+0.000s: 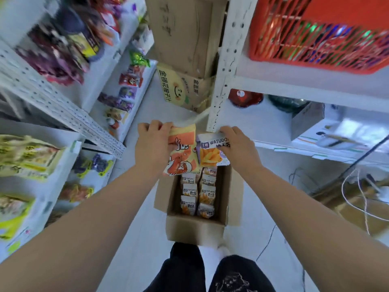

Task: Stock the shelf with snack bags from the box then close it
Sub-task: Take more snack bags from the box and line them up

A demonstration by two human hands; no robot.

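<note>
An open cardboard box (pixel 194 229) stands on the floor in front of my legs, with two rows of several white-and-orange snack bags (pixel 197 192) inside. Above its far end, my left hand (pixel 153 142) grips an orange and yellow shrimp-print snack bag (pixel 183 157) by its top edge. Beside it, my right hand (pixel 237 144) grips a white and purple fries-print snack bag (pixel 210 152) by its top. Both bags hang side by side over the box.
White shelves with snack bags (pixel 29 154) line the left side. On the right stands a white rack (pixel 223 66) with a red plastic basket (pixel 315 32) on an upper shelf. Stacked cardboard boxes (pixel 185 85) stand at the far end of the aisle. Cables (pixel 357 199) lie on the floor to the right.
</note>
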